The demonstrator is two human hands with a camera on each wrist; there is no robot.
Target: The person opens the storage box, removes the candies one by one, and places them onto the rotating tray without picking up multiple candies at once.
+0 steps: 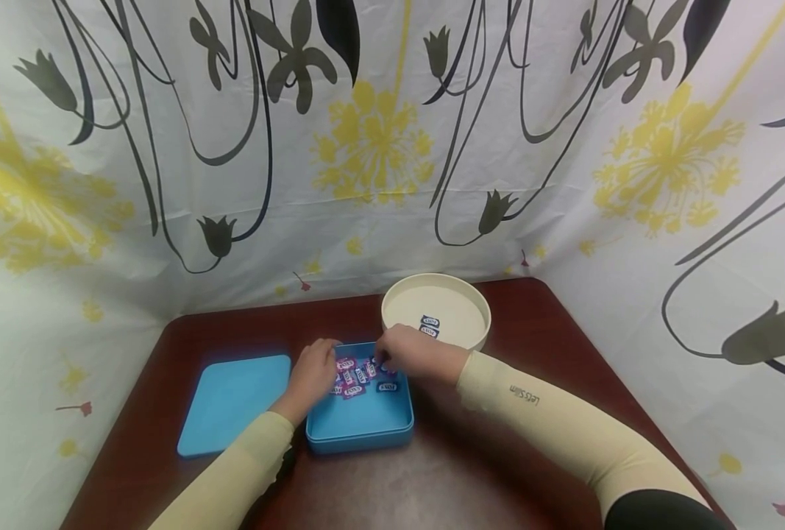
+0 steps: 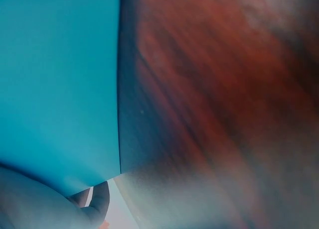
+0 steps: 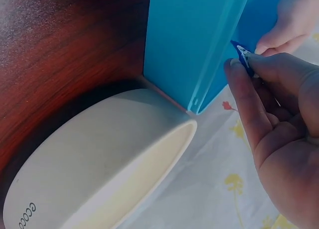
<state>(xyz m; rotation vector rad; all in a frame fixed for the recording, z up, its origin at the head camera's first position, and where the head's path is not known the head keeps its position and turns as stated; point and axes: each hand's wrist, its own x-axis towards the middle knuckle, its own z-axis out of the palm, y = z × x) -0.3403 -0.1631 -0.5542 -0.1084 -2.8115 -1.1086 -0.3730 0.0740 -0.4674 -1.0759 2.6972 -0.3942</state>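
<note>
A blue square box (image 1: pixel 359 425) stands on the table, holding several small purple-and-pink printed pieces (image 1: pixel 349 377) and a dark blue one (image 1: pixel 387 386). My left hand (image 1: pixel 311 374) grips the box's left wall near its far corner; in the left wrist view, the box side hides most of its fingers. Over the box's far right side is my right hand (image 1: pixel 413 352). In the right wrist view its thumb and finger pinch a small dark blue piece with white print (image 3: pixel 243 58). Two blue-and-white pieces (image 1: pixel 430 322) lie in a round cream bowl (image 1: pixel 458 313) behind the box.
A flat blue lid (image 1: pixel 238 405) lies left of the box on the dark red-brown table (image 1: pixel 485 471). The bowl stands close to the box's far right corner. A white cloth with flower prints (image 1: pixel 286 243) hangs behind the table and along its sides.
</note>
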